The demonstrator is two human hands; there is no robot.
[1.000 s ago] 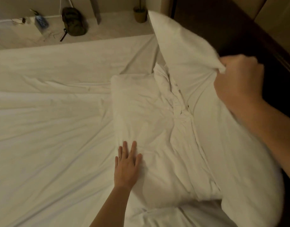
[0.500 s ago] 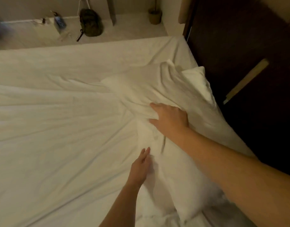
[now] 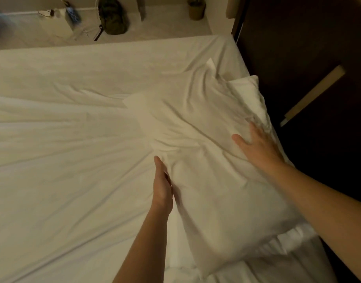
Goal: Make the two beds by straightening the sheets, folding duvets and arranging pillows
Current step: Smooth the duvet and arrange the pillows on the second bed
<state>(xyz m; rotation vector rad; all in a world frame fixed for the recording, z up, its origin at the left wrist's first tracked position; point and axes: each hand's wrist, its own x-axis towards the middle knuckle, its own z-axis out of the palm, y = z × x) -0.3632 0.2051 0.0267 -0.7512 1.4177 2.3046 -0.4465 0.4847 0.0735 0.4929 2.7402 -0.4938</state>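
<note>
A white pillow (image 3: pixel 208 180) lies flat at the head of the bed, on top of another white pillow (image 3: pixel 247 88) whose corner shows near the headboard. My right hand (image 3: pixel 255 144) presses flat on the upper pillow's right edge with straight fingers. On its edge against the pillow's left side stands my left hand (image 3: pixel 162 186), fingers straight. The white sheet (image 3: pixel 63 160) spreads out to the left, creased in long lines.
A dark wooden headboard (image 3: pixel 308 48) with a pale strip runs along the right. Beyond the far edge of the bed, a green bag (image 3: pixel 113 16), cables and a small bin (image 3: pixel 196 9) sit on the light floor.
My right hand let go of the lifted pillow, laid it down on the other one and slid right to its edge. My left hand turned from flat onto its side.
</note>
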